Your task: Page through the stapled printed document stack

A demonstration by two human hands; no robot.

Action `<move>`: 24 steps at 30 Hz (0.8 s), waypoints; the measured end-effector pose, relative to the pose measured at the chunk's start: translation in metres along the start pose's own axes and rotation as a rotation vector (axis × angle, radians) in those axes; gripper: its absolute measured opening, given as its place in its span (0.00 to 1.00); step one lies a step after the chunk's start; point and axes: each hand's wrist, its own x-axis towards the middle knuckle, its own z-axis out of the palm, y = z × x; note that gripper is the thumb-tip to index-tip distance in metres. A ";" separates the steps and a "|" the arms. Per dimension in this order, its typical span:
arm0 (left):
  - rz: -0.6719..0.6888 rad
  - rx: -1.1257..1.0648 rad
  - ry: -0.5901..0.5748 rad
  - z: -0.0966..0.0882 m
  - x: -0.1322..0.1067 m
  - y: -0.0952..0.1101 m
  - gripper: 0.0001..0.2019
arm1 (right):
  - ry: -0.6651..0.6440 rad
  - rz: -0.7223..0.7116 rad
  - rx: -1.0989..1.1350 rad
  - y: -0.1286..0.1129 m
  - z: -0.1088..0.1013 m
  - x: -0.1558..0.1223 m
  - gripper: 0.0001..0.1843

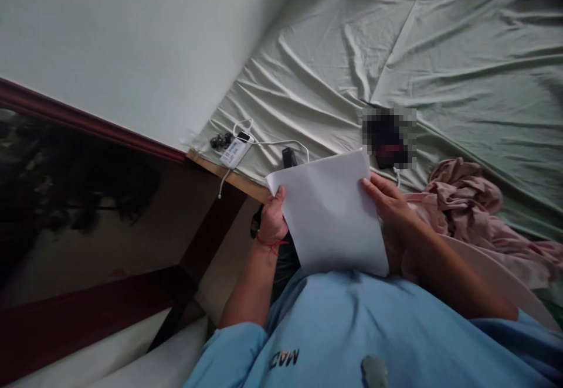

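Between the two grips, being held over the lap at a slant: a blank white sheet of paper (332,215). Pinching its left edge, the left hand (272,221), closed on the sheet with the thumb lying on top and the other fingers tucked underneath, a red thread bracelet (270,242) circling the wrist. Resting along the right edge, the right hand (389,203), fingers stretched nearly flat with a fingertip pressing the sheet's upper right margin; whether those fingers are closing round the paper from below, cannot tell.

Just beyond the paper's far edge, lying on the wrinkled pale green bedsheet (461,60): a small black adapter (289,157) and a white cable (281,143). Farther off to the left of the left grip, near the mattress corner, sitting beside a dark bunch of keys (220,140): a white power bank (235,150), its cord dangling over the wooden bed frame (229,178). Beyond the right grip, a blurred dark object (389,137). To the right of that grip, bunching up on the bed: a pink cloth (466,200). Below both grips, filling the near view: a light blue shirt (373,329).
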 end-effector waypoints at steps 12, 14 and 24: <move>-0.255 0.005 0.150 -0.010 0.020 -0.021 0.16 | -0.006 0.097 -0.127 0.010 0.008 0.010 0.29; -0.331 0.047 0.161 -0.008 0.022 -0.024 0.13 | 0.037 0.124 -0.188 0.016 0.006 0.013 0.28; -0.167 0.257 0.209 -0.006 0.032 -0.028 0.16 | 0.081 0.127 -0.250 0.027 0.000 0.018 0.22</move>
